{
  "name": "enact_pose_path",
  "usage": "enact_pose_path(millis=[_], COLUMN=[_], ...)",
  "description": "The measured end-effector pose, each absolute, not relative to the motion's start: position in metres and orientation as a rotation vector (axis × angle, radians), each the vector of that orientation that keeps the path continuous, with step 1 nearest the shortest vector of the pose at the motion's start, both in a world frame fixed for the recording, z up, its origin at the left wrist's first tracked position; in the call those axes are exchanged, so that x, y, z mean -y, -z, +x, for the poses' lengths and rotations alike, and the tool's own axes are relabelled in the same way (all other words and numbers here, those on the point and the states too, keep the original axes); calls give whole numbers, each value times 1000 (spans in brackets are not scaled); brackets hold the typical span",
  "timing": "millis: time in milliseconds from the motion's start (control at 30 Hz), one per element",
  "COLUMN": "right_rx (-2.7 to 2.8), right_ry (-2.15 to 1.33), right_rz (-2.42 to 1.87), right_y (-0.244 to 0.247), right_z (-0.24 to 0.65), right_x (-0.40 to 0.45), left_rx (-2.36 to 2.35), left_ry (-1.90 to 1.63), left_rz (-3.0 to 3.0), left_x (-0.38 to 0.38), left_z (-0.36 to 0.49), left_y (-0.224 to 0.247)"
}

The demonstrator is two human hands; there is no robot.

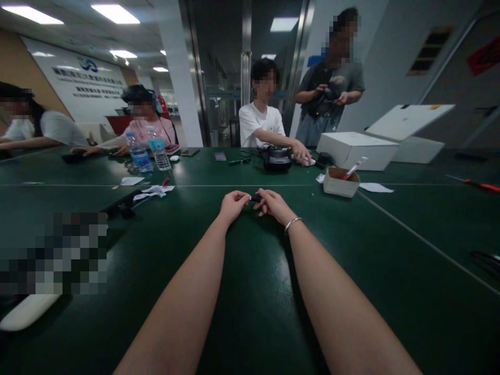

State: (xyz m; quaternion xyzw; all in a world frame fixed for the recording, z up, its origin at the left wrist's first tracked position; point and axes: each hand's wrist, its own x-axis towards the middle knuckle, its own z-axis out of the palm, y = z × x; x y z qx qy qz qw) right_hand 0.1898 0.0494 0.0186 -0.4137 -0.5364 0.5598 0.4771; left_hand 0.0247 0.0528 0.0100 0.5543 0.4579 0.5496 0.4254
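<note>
Both my arms reach out over the green table (250, 291). Between my hands is a small black object (255, 198) with a light, shiny bit at its left end; it is too small to tell its kind. My left hand (234, 204) pinches that left end between thumb and fingertips. My right hand (276, 205), with a silver bracelet (292, 224) at the wrist, has its thumb and index finger on the other end, its other fingers loosely curled beneath. The fingers hide part of the object.
Water bottles (158, 148) and paper scraps (154, 192) are ahead on the left. A small open box (341, 182) and a white box (357, 148) stand to the right. A person (262, 120) sits opposite, near a black device (277, 159). A screwdriver (482, 185) lies far right.
</note>
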Motion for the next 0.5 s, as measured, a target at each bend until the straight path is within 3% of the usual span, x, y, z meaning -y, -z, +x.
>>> enact_pose_path(millis=[500], right_rx=[1321], right_ry=[-1411], right_rz=[-895], right_y=[-22], right_z=[193], right_x=[-47], left_rx=[-1167], left_ry=[-1399], left_rz=[1334], left_x=[-51], left_z=[25], left_y=[-14])
